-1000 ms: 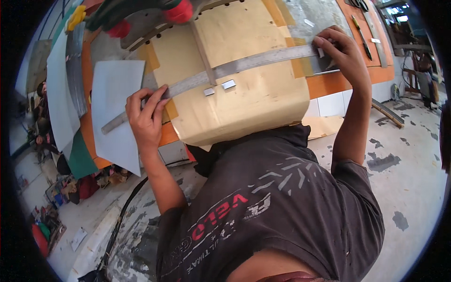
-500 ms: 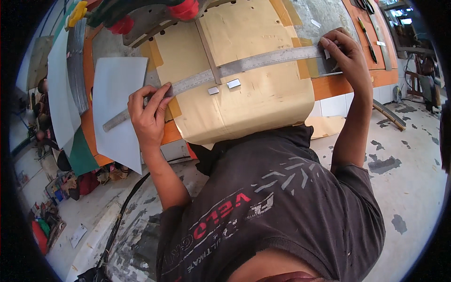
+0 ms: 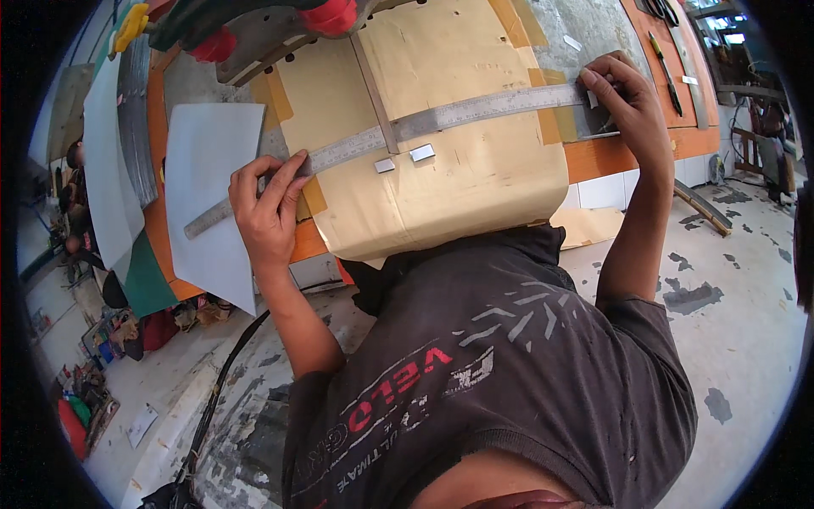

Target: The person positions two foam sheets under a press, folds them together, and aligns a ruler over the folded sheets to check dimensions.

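Note:
A long metal ruler (image 3: pixel 500 104) lies across a tan paper sheet (image 3: pixel 458 199) taped over the worktable. My left hand (image 3: pixel 267 208) grips the ruler near its left end, fingertips closed on its edge. My right hand (image 3: pixel 629 100) is closed at the ruler's right end, thumb and fingers pinched together. Partly on the paper, a narrow brownish strip (image 3: pixel 371 81) runs away from me and meets the ruler at its middle. Just below the ruler are two small shiny rectangular blocks (image 3: pixel 422 153), side by side.
A red-and-dark clamp-like fixture (image 3: pixel 280 34) stands at the far left of the paper. White sheets (image 3: pixel 212 170) overhang the table's left side. Scissors (image 3: pixel 660 10) and a pen (image 3: pixel 666 72) lie at the right on the orange tabletop (image 3: pixel 602 161).

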`<state>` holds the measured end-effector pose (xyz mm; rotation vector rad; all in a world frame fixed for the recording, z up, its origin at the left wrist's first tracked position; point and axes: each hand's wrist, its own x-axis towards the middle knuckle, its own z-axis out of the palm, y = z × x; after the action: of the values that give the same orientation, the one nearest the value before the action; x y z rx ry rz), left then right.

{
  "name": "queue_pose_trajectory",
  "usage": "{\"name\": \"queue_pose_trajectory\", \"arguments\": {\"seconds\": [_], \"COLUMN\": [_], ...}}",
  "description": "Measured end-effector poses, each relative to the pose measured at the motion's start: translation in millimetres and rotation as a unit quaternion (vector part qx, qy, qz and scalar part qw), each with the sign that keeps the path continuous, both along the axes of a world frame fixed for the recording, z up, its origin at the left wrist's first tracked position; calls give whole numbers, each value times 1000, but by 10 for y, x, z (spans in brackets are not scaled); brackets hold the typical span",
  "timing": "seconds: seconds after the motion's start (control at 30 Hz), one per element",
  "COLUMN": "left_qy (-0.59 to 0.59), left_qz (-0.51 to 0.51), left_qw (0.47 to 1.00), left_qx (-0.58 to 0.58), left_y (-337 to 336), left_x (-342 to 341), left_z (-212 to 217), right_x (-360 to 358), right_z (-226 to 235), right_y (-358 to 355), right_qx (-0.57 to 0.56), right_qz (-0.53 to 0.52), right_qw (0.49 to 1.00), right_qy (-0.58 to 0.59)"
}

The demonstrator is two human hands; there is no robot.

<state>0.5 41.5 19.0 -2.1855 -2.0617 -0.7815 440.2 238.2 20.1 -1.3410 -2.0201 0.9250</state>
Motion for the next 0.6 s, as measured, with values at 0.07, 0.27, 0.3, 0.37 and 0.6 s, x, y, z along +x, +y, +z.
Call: {"name": "queue_pose_trajectory", "arguments": {"seconds": [0.07,0.27,0.3,0.37,0.6], "left_qy": [3,0,0,3,-3], "left_qz": [-2,1,1,0,5], "left_qw": [1000,1000,1000,1000,1000], "left_qx": [3,0,1,2,3], "left_y": [-1,-6,-6,-4,-12], "left_x": [-2,-1,1,6,13], "left_z": [3,1,5,12,7], "right_x": [-1,-13,-12,-10,-14], "right_z": [4,13,15,12,8], "right_y": [-4,-15,-19,-25,-22], "right_qx": [-2,-6,-6,-5,3], "right_qz": [2,1,1,0,-4], "right_qw": [1000,1000,1000,1000,1000], "right_qy": [4,16,16,16,7]}}
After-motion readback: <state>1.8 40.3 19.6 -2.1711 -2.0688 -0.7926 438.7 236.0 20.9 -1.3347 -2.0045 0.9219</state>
